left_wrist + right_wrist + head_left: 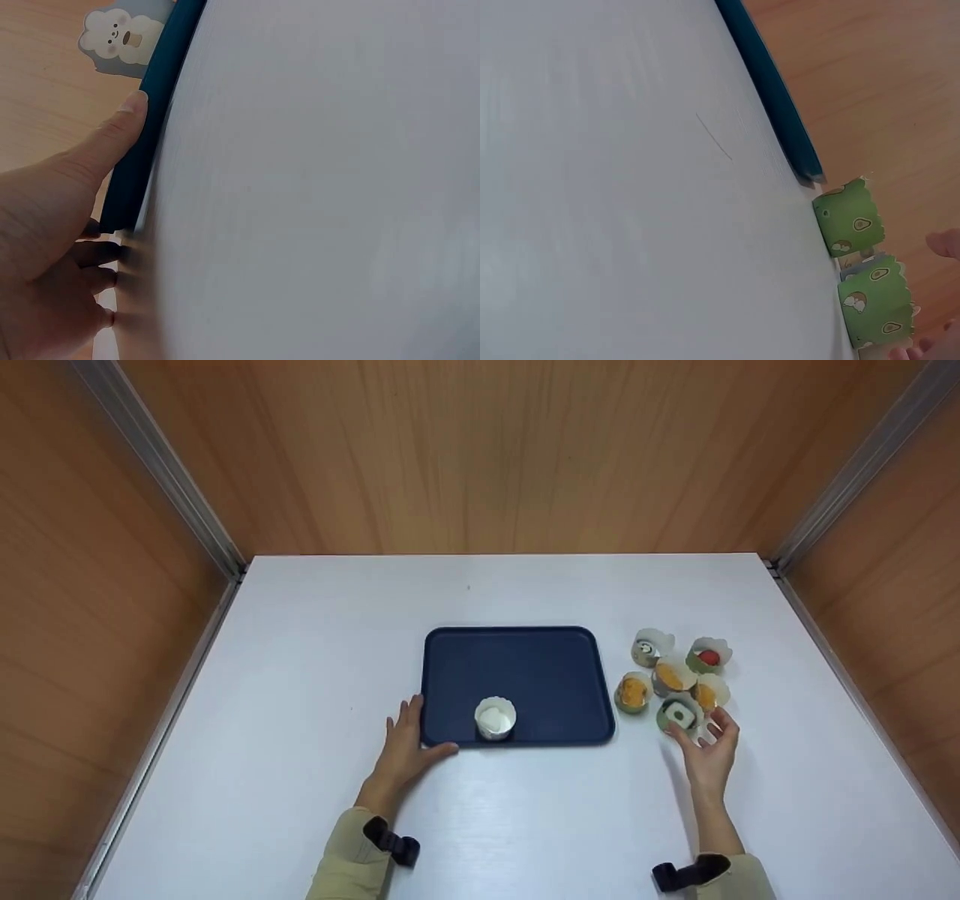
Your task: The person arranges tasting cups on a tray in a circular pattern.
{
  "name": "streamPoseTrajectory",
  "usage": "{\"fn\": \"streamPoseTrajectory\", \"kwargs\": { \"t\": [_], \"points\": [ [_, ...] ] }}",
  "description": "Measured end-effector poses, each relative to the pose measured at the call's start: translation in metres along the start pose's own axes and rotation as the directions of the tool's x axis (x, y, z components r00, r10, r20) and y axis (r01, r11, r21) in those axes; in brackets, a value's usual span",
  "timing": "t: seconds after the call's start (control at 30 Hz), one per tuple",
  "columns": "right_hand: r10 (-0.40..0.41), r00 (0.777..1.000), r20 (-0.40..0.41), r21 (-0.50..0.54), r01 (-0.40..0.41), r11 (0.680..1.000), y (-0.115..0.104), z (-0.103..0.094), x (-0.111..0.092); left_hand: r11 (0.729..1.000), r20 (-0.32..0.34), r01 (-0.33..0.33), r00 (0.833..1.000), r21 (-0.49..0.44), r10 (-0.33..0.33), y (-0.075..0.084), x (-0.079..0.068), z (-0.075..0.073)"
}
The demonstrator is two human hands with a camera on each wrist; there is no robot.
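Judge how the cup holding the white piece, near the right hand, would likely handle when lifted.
The cup looks like thin paper with a scalloped rim, so it may buckle if squeezed. Holding only one small white piece, it's probably light.

Head view looked down on the tray (pixel 517 667) from above; wrist views (lower, nearer) both faced its near edge.

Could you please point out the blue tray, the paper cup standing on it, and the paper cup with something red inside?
Blue tray (pixel 536 671): head view, bare surface.
Paper cup on the tray (pixel 122 39): left wrist view, printed outer wall.
Paper cup with something red inside (pixel 710 644): head view, pale inner wall.
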State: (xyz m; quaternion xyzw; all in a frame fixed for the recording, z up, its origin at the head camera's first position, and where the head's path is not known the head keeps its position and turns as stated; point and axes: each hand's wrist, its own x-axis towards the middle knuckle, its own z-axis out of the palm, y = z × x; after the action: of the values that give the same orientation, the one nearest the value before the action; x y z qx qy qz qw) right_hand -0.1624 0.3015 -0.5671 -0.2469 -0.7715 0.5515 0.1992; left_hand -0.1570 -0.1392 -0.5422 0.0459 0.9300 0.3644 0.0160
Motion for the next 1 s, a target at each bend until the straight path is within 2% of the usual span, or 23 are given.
{"fn": "streamPoseTrajectory", "kwargs": {
  "t": [0.27,0.53,0.77,1.0],
  "points": [
    [0.138,0.990,0.039,0.102,-0.141,0.985,-0.005,0.005,0.009,1.000,-0.025,-0.018,1.000,-0.012,0.018,-0.002,0.001,0.001],
    [0.202,0.978,0.052,0.100,-0.206,0.973,-0.009,0.012,0.008,1.000,-0.003,0.014,1.000,-0.019,-0.014,0.000,0.000,0.001],
    [0.179,0.981,0.072,0.124,-0.187,0.974,-0.048,0.010,-0.014,0.999,0.008,0.026,1.000,-0.026,-0.026,0.000,0.001,0.001],
    [0.177,0.976,0.126,0.119,-0.192,0.974,-0.052,0.011,-0.016,1.000,0.003,0.019,1.000,-0.025,-0.019,0.000,-0.001,0.001]
  ]
}}
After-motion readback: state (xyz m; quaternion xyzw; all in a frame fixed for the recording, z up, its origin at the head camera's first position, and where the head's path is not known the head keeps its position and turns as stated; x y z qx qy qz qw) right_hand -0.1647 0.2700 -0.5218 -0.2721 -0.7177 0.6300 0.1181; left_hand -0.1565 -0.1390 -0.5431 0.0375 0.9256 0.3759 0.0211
